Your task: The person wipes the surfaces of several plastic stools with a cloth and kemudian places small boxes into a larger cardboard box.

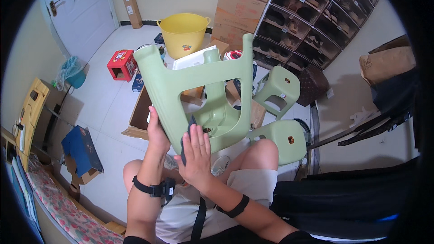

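A pale green plastic stool (156, 84) is held up before me, its legs pointing up and away and its hollow inside partly showing. My left hand (158, 132) grips it at the left side, with most of the fingers hidden behind the plastic. Against the near left edge of the stool, my right hand (196, 152) presses a dark grey cloth (184, 147), its fingers extended and lying flat over it. Only a narrow strip of the cloth shows beside the hand.
Two more green stools (283, 84) (281, 139) stand at the right. Beyond the held stool are an open cardboard box (138, 115), a yellow tub (183, 37) and stacked cartons (239, 10). A shoe rack (305, 17) lines the wall. A blue-and-brown box (83, 152) lies at left.
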Action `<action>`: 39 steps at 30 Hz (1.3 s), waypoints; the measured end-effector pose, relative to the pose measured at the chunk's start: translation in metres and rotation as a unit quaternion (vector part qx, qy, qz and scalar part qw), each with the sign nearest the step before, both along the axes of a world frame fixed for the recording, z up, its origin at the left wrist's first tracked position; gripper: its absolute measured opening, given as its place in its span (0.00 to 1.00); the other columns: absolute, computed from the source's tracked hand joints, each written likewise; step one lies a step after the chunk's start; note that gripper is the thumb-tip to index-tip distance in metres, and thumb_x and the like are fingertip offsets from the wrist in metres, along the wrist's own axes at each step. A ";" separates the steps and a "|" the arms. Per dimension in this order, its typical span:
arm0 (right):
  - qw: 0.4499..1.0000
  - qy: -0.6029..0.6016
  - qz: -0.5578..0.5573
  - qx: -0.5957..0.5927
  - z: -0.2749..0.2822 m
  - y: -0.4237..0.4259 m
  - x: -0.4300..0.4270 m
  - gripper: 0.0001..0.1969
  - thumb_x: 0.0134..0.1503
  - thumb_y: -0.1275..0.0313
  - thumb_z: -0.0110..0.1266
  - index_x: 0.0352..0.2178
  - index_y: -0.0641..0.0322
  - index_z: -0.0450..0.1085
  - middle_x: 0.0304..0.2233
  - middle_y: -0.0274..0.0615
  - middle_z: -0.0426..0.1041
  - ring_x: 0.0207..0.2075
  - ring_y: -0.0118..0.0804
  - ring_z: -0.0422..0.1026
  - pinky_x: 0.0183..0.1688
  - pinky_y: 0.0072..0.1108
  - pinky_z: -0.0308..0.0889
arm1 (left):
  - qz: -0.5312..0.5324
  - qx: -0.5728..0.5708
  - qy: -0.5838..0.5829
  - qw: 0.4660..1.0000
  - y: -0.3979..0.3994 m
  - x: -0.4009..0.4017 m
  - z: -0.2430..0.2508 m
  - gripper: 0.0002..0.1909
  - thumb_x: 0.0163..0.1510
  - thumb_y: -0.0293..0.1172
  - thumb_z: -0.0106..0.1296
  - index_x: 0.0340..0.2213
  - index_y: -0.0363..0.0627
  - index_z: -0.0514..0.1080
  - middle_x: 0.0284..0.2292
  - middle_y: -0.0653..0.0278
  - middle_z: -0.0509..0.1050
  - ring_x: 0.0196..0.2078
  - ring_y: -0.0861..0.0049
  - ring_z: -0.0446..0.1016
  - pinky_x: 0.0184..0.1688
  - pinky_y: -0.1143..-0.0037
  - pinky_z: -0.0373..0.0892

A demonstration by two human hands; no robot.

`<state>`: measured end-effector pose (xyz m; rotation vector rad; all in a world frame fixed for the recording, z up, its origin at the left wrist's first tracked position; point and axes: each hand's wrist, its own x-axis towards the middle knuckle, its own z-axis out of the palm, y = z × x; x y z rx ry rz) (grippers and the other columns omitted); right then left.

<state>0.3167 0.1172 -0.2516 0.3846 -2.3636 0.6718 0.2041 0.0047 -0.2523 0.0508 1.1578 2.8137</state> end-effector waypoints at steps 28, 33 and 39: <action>0.980 -0.001 0.146 0.133 -0.012 0.026 -0.020 0.27 0.55 0.68 0.56 0.56 0.63 0.64 0.61 0.56 0.60 0.62 0.53 0.60 0.63 0.41 0.55 | 0.044 0.007 -0.028 0.999 0.005 0.013 0.013 0.38 0.64 0.63 0.30 0.57 0.41 0.62 0.50 0.56 0.71 0.50 0.67 0.73 0.54 0.67 0.68; 0.997 -0.005 -0.071 -0.041 -0.015 0.089 -0.042 0.28 0.58 0.73 0.51 0.60 0.71 0.58 0.63 0.60 0.57 0.65 0.57 0.54 0.66 0.43 0.48 | 0.102 -0.008 -0.036 0.994 0.002 0.009 0.016 0.34 0.64 0.61 0.35 0.56 0.45 0.63 0.50 0.61 0.70 0.52 0.68 0.69 0.55 0.67 0.66; 0.991 -0.002 -0.066 -0.113 0.001 0.113 -0.057 0.29 0.63 0.72 0.45 0.63 0.74 0.51 0.65 0.61 0.52 0.66 0.57 0.53 0.67 0.41 0.46 | 0.053 -0.007 -0.001 0.999 -0.011 0.007 0.006 0.36 0.63 0.63 0.33 0.57 0.43 0.63 0.50 0.60 0.71 0.53 0.68 0.69 0.56 0.68 0.64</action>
